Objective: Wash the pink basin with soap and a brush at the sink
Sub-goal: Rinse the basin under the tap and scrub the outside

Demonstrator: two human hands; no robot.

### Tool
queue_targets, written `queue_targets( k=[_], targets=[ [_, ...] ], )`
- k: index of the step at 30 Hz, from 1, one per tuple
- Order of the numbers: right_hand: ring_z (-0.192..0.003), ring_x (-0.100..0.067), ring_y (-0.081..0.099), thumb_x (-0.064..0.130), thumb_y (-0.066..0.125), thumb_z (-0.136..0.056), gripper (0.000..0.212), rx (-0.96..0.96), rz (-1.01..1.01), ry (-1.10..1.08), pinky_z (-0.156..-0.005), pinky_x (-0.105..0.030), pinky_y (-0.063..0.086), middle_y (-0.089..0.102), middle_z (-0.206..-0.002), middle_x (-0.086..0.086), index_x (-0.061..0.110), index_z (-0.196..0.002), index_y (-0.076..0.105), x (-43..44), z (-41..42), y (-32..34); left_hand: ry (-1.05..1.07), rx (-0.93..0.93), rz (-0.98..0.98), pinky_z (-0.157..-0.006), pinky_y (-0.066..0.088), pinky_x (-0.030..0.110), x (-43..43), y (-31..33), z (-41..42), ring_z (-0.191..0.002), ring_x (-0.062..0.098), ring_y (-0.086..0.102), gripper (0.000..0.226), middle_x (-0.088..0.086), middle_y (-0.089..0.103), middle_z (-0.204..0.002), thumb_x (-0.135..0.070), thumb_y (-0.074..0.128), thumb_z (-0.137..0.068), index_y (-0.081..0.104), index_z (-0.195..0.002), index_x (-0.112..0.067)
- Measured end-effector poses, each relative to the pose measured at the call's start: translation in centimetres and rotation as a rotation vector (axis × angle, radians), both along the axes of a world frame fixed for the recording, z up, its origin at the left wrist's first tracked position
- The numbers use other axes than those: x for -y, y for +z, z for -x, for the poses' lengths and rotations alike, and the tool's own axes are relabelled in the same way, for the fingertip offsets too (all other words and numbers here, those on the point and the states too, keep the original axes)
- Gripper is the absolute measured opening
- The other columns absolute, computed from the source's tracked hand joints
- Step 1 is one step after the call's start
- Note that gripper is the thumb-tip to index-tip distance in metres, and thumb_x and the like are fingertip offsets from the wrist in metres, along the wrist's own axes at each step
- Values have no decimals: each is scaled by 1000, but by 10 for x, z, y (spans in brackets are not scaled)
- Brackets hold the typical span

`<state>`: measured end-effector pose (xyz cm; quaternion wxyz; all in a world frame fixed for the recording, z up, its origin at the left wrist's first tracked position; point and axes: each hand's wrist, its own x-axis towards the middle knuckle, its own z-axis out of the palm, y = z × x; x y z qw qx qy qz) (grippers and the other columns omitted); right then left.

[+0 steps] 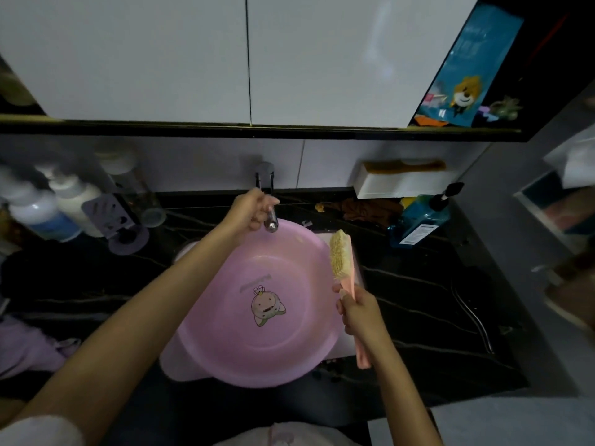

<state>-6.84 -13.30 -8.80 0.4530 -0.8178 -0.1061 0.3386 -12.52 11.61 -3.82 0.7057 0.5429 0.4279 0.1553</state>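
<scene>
A round pink basin (225, 342) with a cartoon figure printed on its bottom sits in the sink, filling most of it. My left hand (249, 209) reaches over the basin's far rim and grips the chrome tap (270, 220). No water is visible from the spout. My right hand (357, 309) holds a pink-handled brush (341, 255) by the middle of its handle. The brush is upright at the basin's right rim, its yellowish bristles facing left over the basin.
A black marbled counter (434, 300) surrounds the sink. Several white bottles (69, 196) and a purple holder (108, 214) stand at the left. A blue pump bottle (421, 217), a brown cloth (367, 209) and a white box with a comb (402, 178) are at the back right. White cabinet doors hang above.
</scene>
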Motion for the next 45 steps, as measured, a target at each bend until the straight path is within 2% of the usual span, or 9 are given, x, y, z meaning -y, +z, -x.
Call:
queue_targets(
  k=[3, 8, 12, 18, 25, 36, 39, 42, 45],
  targets=[
    [-54, -12, 44, 26, 47, -98, 16, -34, -25, 0, -47, -23, 36, 53, -68, -2, 16, -97, 60, -5, -1, -1, 21, 47, -28, -36, 19, 14, -2, -4, -2, -39, 2, 29, 38, -7, 50, -58, -32, 38, -100, 62, -78, -12],
    [-55, -14, 45, 25, 47, -97, 21, -49, -7, 29, -48, -26, 36, 52, -66, -3, 9, -94, 61, -17, -8, -2, 41, 75, -100, -41, 23, 17, 0, -13, -11, -45, 6, 27, 37, -5, 37, -56, -25, 45, -99, 49, -62, -18],
    [-53, -12, 43, 18, 46, -96, 17, -54, -22, 45, -46, -24, 35, 50, -65, -2, 10, -94, 61, -23, -12, -2, 68, 137, -78, -46, 23, 20, -2, -16, -14, -46, 6, 28, 37, -5, 38, -55, -22, 46, -98, 49, -62, -18],
    [-57, -13, 44, 20, 45, -97, 15, -51, -26, 57, -49, -25, 37, 51, -70, -3, 17, -95, 59, -26, -14, -1, 129, 187, -14, -39, 21, 16, -4, -12, -20, -44, 4, 27, 35, -6, 36, -53, -18, 45, -99, 50, -64, -15],
    [-58, -14, 44, 12, 41, -95, 18, -36, -28, 94, -48, -23, 36, 52, -71, -3, 18, -96, 58, -29, -13, 5, 177, 209, 35, -38, 21, 16, -5, -11, -23, -39, 3, 28, 32, -10, 37, -46, -17, 46, -98, 53, -68, -13],
    [-59, -12, 45, 12, 40, -96, 19, -36, -3, 114, -47, -20, 37, 52, -72, -2, 15, -102, 58, -30, -11, 7, 212, 250, 66, -37, 19, 15, -6, -6, -28, -36, 2, 26, 31, -12, 37, -43, -14, 46, -97, 49, -66, -15],
    [-57, -11, 44, 12, 39, -96, 20, -38, 8, 123, -45, -19, 36, 51, -70, -1, 14, -101, 58, -30, -11, 8, 180, 249, 41, -37, 20, 15, -5, -6, -26, -37, 1, 28, 31, -12, 37, -44, -18, 47, -98, 51, -67, -15],
    [-58, -11, 45, 12, 39, -96, 20, -46, 15, 127, -46, -20, 36, 51, -71, -1, 16, -103, 58, -29, -10, 6, 120, 246, -37, -39, 21, 16, -5, -13, -18, -41, 3, 27, 37, -11, 36, -47, -32, 45, -99, 51, -67, -15],
    [-58, -13, 44, 12, 40, -95, 20, -61, 19, 124, -47, -22, 36, 52, -72, -2, 15, -101, 59, -28, -11, 3, 319, 222, -23, -39, 21, 17, 1, -40, -2, -40, 4, 27, 41, -12, 35, -43, -35, 39, -100, 48, -66, -15]
  ],
)
